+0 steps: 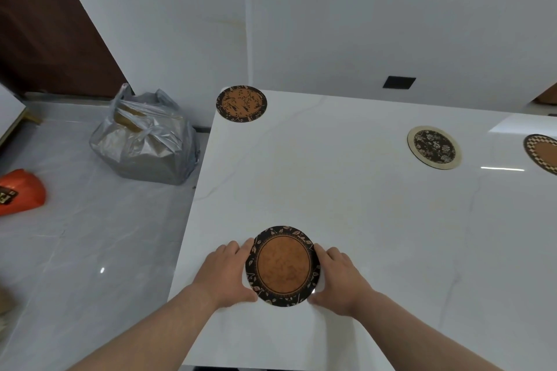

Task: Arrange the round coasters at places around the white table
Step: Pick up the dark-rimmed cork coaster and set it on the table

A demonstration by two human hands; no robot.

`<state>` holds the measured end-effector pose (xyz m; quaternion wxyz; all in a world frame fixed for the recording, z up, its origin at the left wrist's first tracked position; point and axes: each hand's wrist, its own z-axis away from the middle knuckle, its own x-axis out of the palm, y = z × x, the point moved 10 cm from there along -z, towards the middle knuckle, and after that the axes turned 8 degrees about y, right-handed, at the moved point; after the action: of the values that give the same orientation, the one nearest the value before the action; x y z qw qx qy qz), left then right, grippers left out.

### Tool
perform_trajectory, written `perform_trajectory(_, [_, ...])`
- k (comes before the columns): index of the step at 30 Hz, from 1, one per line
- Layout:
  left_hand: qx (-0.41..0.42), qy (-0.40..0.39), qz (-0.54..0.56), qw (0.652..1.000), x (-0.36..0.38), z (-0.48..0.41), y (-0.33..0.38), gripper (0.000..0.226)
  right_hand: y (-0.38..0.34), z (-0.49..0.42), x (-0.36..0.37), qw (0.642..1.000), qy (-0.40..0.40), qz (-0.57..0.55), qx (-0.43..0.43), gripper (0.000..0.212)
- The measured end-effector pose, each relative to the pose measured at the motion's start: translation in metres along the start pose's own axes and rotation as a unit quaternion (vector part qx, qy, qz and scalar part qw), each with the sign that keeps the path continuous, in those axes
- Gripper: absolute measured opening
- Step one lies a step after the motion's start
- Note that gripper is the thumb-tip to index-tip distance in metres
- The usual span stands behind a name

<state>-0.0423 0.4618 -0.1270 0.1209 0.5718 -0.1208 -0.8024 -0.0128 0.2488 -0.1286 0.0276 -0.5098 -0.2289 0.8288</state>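
Observation:
A round coaster with a brown centre and a black leaf-pattern rim [283, 266] lies flat on the white table [346, 196] near its front left edge. My left hand [226, 272] grips its left rim and my right hand [339, 275] grips its right rim. A second brown and black coaster [241, 103] sits at the far left corner. A black floral coaster with a pale gold rim [434, 147] lies toward the right. A checker-rimmed coaster [542, 152] is cut off by the right edge of the view.
On the grey floor left of the table stand a silver plastic bag [144, 138] and an orange bag [19, 191]. A white wall with a black socket plate [398, 82] runs behind the table. A dark wooden door [45, 24] is at far left.

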Motion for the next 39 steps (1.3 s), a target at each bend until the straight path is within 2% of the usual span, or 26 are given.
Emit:
perform_trajectory(14, [0.002,-0.001,-0.002,1.0,0.0,0.0,0.0,0.107,-0.004,0.0,-0.005,1.0,0.011,-0.019,0.013,0.093])
perform_trajectory(20, [0.024,0.001,0.008,1.0,-0.003,0.006,0.003,0.097,-0.001,-0.002,-0.007,0.998,-0.018,-0.06,0.028,0.101])
perform_trajectory(25, [-0.003,0.001,0.019,1.0,-0.001,0.001,-0.001,0.089,-0.002,-0.003,-0.008,0.998,-0.001,-0.056,0.043,0.085])
perform_trajectory(31, [-0.025,-0.012,0.047,0.999,-0.001,-0.002,-0.001,0.085,-0.002,-0.005,-0.01,0.996,-0.009,-0.063,0.055,0.082])
perform_trajectory(34, [-0.046,-0.05,0.083,0.994,-0.003,-0.005,-0.003,0.072,-0.005,-0.009,-0.014,0.995,-0.031,-0.081,0.048,0.072])
perform_trajectory(36, [-0.054,-0.062,0.109,0.991,-0.011,-0.007,-0.002,0.057,-0.001,-0.01,-0.022,0.988,-0.033,-0.13,0.072,0.059])
perform_trajectory(39, [-0.054,-0.03,0.123,0.991,-0.036,-0.008,-0.001,0.046,0.008,-0.009,-0.044,0.981,-0.008,-0.167,0.099,0.049])
